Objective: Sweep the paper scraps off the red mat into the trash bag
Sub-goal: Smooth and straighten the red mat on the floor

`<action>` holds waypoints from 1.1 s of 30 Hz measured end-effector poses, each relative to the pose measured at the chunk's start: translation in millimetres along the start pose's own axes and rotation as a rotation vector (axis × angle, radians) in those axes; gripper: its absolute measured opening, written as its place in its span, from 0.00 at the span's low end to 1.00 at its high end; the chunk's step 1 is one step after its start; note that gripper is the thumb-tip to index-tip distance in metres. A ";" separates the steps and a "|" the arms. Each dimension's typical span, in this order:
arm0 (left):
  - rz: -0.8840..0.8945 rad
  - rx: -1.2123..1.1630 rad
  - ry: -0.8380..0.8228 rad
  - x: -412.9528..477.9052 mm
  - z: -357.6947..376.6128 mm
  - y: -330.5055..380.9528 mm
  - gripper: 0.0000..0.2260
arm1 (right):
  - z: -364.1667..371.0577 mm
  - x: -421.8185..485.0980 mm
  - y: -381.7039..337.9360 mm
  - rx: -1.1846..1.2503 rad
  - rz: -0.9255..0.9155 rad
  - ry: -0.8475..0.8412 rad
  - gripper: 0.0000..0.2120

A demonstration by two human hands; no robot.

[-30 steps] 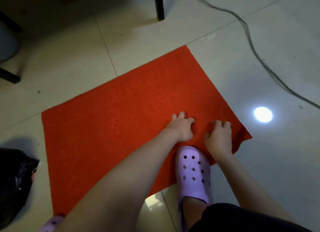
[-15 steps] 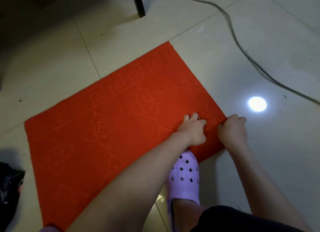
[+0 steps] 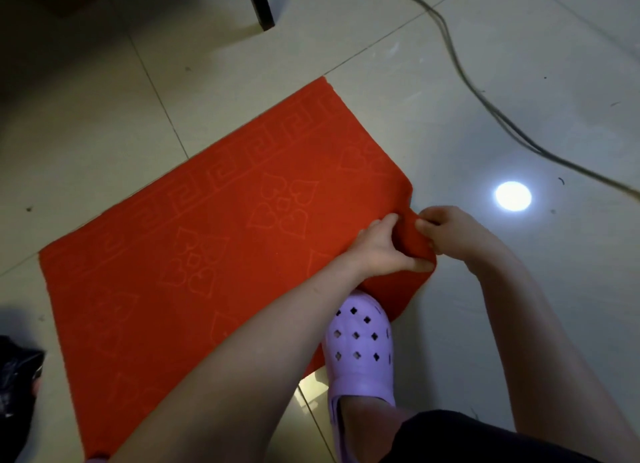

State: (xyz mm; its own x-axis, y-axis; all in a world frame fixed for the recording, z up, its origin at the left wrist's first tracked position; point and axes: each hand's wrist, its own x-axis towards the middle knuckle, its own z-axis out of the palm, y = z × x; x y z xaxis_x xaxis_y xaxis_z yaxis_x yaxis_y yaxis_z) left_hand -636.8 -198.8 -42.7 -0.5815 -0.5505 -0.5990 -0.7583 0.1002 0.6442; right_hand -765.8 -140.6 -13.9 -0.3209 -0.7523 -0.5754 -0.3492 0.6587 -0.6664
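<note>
Red mat (image 3: 207, 255) on tile floor, no paper scraps visible on it, so sweeping looks done or nearly. Black trash bag (image 3: 17, 386) just off mat's near-left corner. Left hand (image 3: 381, 251) and right hand (image 3: 450, 227), fingers curled, both grip mat's bunched right corner.

Free floor (image 3: 450, 133) beside mat (image 3: 207, 255) (cable (image 3: 449, 43) beyond)

Pale tiled floor (image 3: 485, 82), dark furniture leg (image 3: 261, 5), grey cable (image 3: 485, 95), bright light reflection (image 3: 513, 195)
</note>
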 end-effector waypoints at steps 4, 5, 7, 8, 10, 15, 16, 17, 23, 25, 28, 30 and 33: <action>-0.080 -0.307 0.079 3.1 8.8 -0.8 0.20 | 0.5 -3.2 -1.2 0.027 -0.074 -0.070 0.11; -0.096 -0.316 0.094 4.0 11.1 -1.8 0.16 | 2.6 -4.1 1.1 0.057 -0.080 -0.077 0.10; -0.107 -0.313 0.128 5.9 14.1 -2.6 0.13 | 10.8 -6.1 9.2 0.119 -0.069 0.009 0.04; -0.106 -0.290 0.153 7.2 14.1 -3.1 0.12 | 15.3 -7.7 14.4 0.119 -0.046 0.120 0.03; -0.097 -0.232 0.208 6.8 12.1 -4.8 0.14 | 20.9 -13.6 22.1 0.023 0.017 0.331 0.05; -0.073 -0.334 0.185 6.2 11.7 -14.6 0.06 | 46.0 -21.0 34.2 0.111 -0.006 0.257 0.09; -0.086 -0.351 0.178 6.1 11.3 -15.4 0.05 | 51.2 -19.2 35.7 0.169 -0.007 0.278 0.10; -0.099 -0.361 0.182 5.2 10.4 -15.4 0.05 | 54.9 -16.8 36.8 0.212 0.000 0.291 0.11; -0.020 -0.395 0.103 2.7 9.9 -12.6 0.04 | 58.8 -11.6 43.3 0.346 -0.024 0.332 0.08; 0.058 -0.346 0.014 0.0 11.0 -9.1 0.07 | 58.0 -16.7 43.5 0.359 -0.073 0.420 0.10; 0.168 -0.023 -0.056 -6.2 15.7 -4.2 0.18 | 49.4 -22.8 49.9 0.188 0.014 0.614 0.11; 0.252 0.324 -0.119 -8.8 19.6 -0.3 0.21 | 42.1 -27.1 58.1 0.048 0.128 0.669 0.10; 0.248 0.713 -0.221 -14.9 24.1 4.2 0.27 | 40.8 -31.6 70.1 -0.125 0.204 0.677 0.16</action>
State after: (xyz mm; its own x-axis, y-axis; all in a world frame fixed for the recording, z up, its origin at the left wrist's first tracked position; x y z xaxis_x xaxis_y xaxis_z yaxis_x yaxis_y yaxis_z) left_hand -638.4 -170.3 -42.6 -0.7471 -0.2719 -0.6066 -0.5611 0.7472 0.3561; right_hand -744.2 -71.2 -61.9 -0.8519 -0.4677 -0.2355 -0.3094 0.8125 -0.4941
